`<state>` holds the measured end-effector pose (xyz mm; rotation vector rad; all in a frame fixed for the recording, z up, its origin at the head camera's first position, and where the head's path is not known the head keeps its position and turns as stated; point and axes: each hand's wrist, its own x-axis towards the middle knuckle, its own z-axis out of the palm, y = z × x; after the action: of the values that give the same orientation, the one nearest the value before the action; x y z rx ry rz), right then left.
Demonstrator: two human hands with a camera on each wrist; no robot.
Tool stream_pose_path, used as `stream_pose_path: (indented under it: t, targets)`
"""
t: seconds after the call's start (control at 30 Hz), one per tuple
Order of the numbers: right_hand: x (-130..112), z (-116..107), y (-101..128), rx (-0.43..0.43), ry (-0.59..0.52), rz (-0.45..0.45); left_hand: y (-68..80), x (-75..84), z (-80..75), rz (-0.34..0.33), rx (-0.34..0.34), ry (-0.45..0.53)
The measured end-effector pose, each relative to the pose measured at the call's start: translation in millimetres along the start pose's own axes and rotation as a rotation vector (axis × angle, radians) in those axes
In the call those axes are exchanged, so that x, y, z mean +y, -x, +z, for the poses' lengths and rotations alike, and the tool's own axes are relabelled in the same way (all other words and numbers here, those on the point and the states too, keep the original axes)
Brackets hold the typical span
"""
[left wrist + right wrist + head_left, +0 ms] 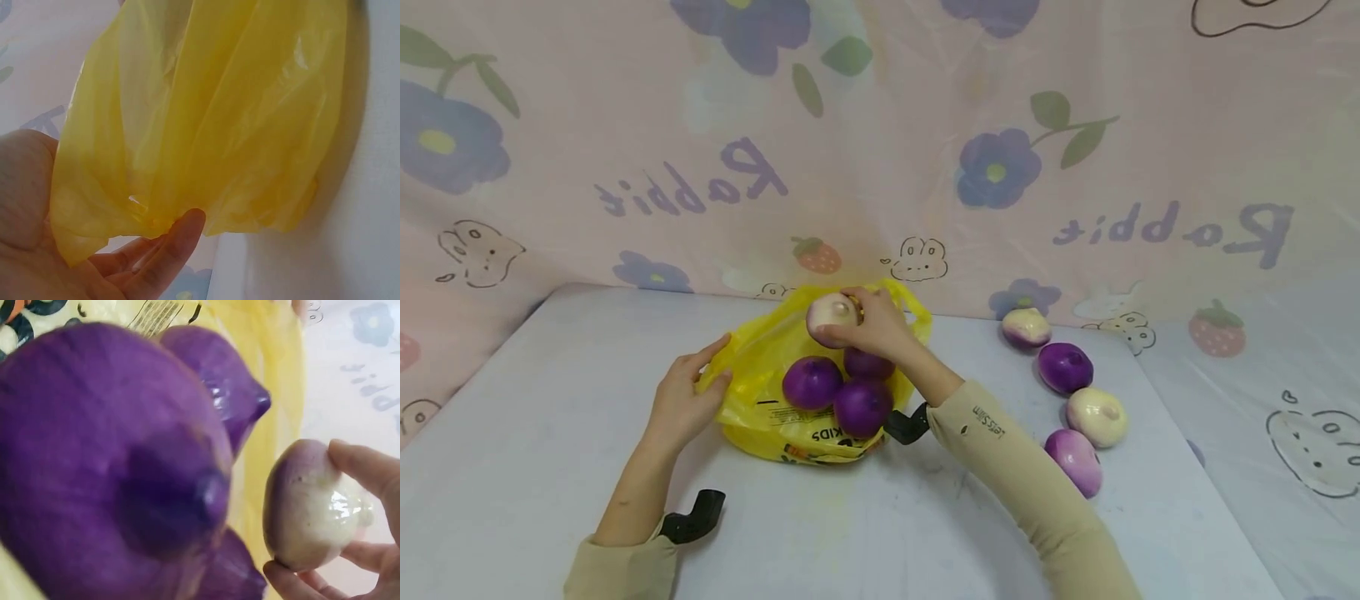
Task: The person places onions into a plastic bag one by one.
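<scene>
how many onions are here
8: one onion in the right hand, three purple onions at the yellow bag, four onions on the table. More may be hidden inside.

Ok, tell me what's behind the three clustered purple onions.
The yellow bag shows behind the purple onions, with dark print beside them. The bag surface they cover can't be seen.

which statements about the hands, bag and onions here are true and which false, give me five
1. The right hand holds a rounded white-and-purple onion. True.
2. The left hand holds a dark purple onion. False: it holds the edge of the translucent yellow plastic bag.
3. Three round, dark purple onions show against the bag. True.
4. Only two onions lie on the flat white tabletop, right of the bag. False: four onions do.
5. One of those four is dark purple. True.
</scene>
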<state>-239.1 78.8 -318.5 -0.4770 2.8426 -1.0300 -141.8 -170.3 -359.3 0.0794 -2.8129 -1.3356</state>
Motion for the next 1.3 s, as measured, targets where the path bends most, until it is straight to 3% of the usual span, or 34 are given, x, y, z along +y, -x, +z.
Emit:
stream_pose_path:
  t: [0.37,0.5,0.83,1.3]
  targets:
    - [12,12,-14,-0.050,0.015,0.004,-1.4,0.2,1.9,0.001,0.014,0.014]
    - [17,15,-14,-0.076,-0.013,-0.007,-1.4,1.7,2.4,-0.002,0.012,0.014]
    - [19,12,-10,-0.109,0.046,-0.057,-1.0,0.9,0.6,-0.015,-0.001,0.013]
    - [17,2,5,-0.088,-0.073,-0.132,-0.8,-1.7,-1.6,-0.035,-0.011,0.001]
